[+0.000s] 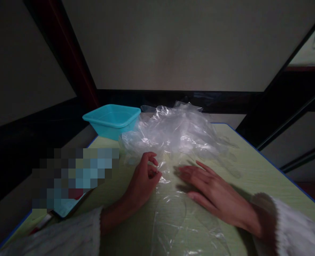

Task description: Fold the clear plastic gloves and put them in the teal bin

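My left hand (146, 177) has its fingers curled, thumb and fingertips closing on the edge of a thin, clear plastic piece (170, 217). That piece lies on the table toward me; it looks like a bag or a disposable glove, but I cannot tell which. To its right, my right hand (210, 188) is palm down with fingers stretched out and slightly blurred, just over the table and holding nothing. Beyond both hands spreads a crumpled heap of clear plastic pieces (176, 128).
A turquoise plastic basin (111, 121) stands at the table's far left corner, touching or close to the heap. A pixelated flat object (66, 206) lies at the left. The pale green table (258, 174) has a blue edge; a wall panel (173, 46) rises behind it.
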`<move>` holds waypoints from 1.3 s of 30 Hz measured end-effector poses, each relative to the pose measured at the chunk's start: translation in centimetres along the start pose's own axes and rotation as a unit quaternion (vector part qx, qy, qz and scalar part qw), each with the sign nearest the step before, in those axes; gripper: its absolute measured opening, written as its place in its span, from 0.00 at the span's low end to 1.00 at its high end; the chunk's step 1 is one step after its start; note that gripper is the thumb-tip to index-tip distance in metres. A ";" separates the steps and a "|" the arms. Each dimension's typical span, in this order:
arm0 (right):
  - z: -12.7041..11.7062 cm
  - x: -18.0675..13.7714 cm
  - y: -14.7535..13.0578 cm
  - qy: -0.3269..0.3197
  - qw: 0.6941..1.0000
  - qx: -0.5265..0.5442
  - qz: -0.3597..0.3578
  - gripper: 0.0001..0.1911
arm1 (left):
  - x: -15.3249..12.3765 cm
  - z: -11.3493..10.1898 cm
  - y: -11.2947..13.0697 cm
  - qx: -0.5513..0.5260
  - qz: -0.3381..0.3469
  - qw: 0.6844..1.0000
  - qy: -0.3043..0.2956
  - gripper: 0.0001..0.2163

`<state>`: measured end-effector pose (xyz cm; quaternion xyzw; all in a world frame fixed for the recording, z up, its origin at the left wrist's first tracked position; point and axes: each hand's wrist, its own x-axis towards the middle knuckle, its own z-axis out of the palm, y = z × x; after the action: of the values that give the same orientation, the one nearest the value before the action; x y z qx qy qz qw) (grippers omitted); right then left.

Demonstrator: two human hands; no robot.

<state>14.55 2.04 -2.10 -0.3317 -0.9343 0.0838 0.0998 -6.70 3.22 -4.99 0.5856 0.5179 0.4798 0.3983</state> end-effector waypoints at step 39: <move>0.5 1.6 1.0 0.055 0.997 -0.056 -0.001 0.24 | 1.0 -1.2 0.7 0.112 0.062 0.992 -0.007 0.10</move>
<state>13.80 3.82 -2.57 -0.3398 -0.9310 0.0123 0.1327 -7.74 4.07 -3.88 0.6610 0.5284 0.4379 0.3035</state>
